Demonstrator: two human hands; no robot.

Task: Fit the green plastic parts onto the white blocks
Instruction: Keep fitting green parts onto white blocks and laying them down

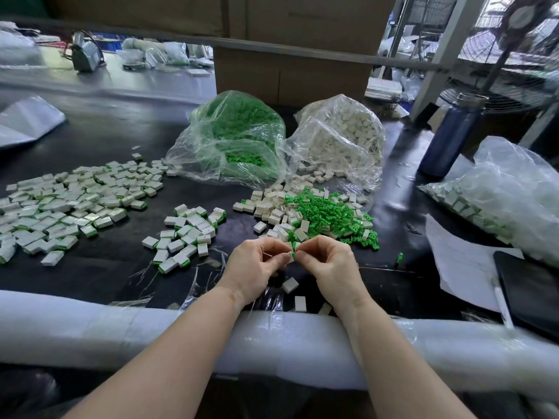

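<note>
At centre, above the table's (99,128) near edge — left hand (253,265) and right hand (328,261) pinching one white block (291,255) with green part (292,253) | loose pile (317,216) at 12 o'clock | fitted blocks (75,204) at 10 o'clock

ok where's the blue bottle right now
In the head view the blue bottle stands upright at far right, just right of the bag of white blocks.
</note>
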